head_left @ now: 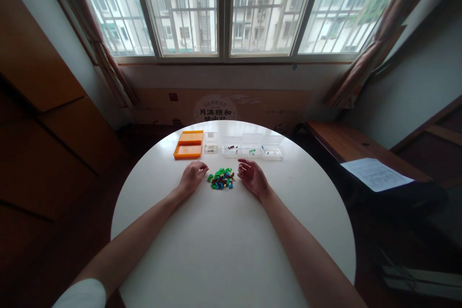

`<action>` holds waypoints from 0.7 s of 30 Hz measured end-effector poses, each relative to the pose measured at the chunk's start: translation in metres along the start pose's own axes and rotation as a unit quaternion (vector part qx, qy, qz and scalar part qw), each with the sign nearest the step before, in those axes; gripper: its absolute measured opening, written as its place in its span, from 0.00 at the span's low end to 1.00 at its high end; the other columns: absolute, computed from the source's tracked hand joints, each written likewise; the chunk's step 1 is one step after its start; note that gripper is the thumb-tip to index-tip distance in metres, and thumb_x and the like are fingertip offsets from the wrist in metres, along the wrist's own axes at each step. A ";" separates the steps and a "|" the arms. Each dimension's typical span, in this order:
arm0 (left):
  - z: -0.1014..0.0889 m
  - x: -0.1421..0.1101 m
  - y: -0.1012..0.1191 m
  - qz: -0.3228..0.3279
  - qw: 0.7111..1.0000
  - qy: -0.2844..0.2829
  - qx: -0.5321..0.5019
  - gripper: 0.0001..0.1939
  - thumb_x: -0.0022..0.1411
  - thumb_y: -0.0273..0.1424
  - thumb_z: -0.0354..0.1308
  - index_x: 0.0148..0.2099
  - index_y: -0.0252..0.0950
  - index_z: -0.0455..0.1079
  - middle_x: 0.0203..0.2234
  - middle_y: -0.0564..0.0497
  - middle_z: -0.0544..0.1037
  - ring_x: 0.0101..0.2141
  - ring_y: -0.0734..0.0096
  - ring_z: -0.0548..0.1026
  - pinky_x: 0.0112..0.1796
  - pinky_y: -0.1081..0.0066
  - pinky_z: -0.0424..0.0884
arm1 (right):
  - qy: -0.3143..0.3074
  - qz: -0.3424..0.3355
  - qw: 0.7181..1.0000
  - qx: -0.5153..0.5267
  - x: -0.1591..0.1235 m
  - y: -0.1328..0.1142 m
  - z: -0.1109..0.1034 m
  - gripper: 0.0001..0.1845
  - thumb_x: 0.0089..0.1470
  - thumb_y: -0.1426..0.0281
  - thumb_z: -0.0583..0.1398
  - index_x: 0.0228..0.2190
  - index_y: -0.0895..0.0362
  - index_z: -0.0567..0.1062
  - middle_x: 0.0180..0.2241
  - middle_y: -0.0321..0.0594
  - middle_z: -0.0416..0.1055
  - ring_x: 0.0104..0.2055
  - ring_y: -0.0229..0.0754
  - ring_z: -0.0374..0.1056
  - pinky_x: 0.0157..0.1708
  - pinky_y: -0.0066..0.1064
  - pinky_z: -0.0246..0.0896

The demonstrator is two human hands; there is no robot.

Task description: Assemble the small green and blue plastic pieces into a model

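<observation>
head view: small pieces (221, 179) heaped, green, blue, dark brown; right fingers (247, 161) parted, left fingers (202, 167) curled, grip unclear.

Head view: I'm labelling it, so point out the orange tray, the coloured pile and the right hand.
Orange tray (189, 150), head view: bare floor of its near half.
Coloured pile (221, 179), head view: middle of the heap.
Right hand (253, 177), head view: middle of the hand.
</observation>
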State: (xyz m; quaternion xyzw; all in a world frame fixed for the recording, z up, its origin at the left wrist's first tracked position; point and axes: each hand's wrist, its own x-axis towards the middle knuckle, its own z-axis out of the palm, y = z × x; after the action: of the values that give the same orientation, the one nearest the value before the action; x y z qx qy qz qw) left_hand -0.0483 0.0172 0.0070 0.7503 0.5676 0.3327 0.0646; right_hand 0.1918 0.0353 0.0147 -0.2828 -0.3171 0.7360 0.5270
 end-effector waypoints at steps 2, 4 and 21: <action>0.001 0.000 0.001 -0.020 0.999 -0.010 -0.049 0.08 0.58 0.32 0.53 0.33 0.35 0.72 0.28 0.50 0.76 0.29 0.70 0.72 0.33 0.71 0.67 | -0.004 0.004 1.000 0.000 0.000 0.000 0.000 0.11 0.43 0.64 0.61 0.29 0.57 0.75 0.22 0.35 0.67 0.22 0.33 0.58 0.21 0.26 0.51; 0.002 0.000 0.006 -0.035 0.992 -0.025 -0.119 0.09 0.57 0.33 0.54 0.32 0.34 0.72 0.27 0.50 0.77 0.28 0.71 0.72 0.31 0.72 0.68 | -0.012 0.005 1.000 -0.010 -0.002 -0.001 0.002 0.11 0.43 0.64 0.60 0.29 0.57 0.75 0.22 0.35 0.66 0.22 0.32 0.58 0.20 0.25 0.50; -0.001 -0.011 0.042 0.057 0.977 0.030 -0.204 0.09 0.55 0.34 0.59 0.30 0.33 0.73 0.24 0.49 0.76 0.27 0.72 0.72 0.31 0.72 0.69 | -0.108 -0.027 0.951 -0.287 -0.011 0.009 0.019 0.16 0.41 0.61 0.64 0.28 0.62 0.76 0.18 0.36 0.68 0.17 0.30 0.57 0.15 0.22 0.42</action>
State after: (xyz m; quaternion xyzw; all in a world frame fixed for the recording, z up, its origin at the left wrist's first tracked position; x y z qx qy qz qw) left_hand -0.0162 -0.0078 0.0230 0.7423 0.4461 0.4665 0.1801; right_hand 0.1750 0.0194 0.0212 -0.3317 -0.5776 0.6256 0.4062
